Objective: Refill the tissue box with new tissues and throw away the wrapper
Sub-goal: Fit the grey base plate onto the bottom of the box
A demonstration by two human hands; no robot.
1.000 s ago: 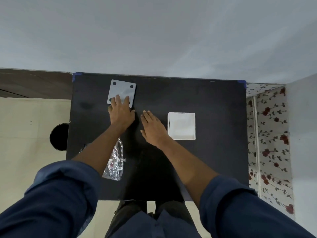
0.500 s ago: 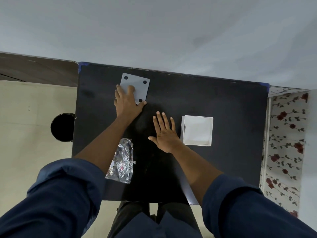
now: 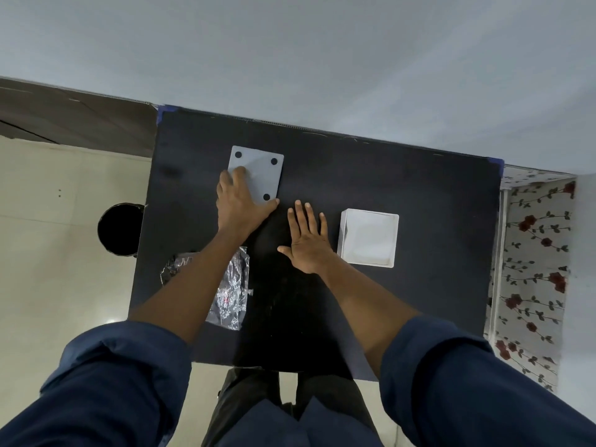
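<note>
We see a black table (image 3: 403,195) from above, w/ both hands over it. The left hand (image 3: 240,204) lies on the near-left part of a flat grey plate (image 3: 258,172), fingers curled over its left edge & thumb stretched along its near edge, so it grips the plate. The plate shows three dark round dots; a fourth corner is hidden under the hand. It sits toward the far-left of the table.

The right hand (image 3: 308,240) is spread flat, fingers straight & apart, holding nothing; we can't tell if the palm touches the table. It's just left of the white tissue box (image 3: 369,237), not touching it. The box sits right of centre, its open side up, w/ white inside; we can't tell whether that's tissues.

A crinkled clear wrapper (image 3: 230,291) lies on the near-left of the table, partly hidden under the left forearm. A round black bin (image 3: 119,229) stands on the floor just left of the table. Floral wall covering (image 3: 532,262) on the right.
</note>
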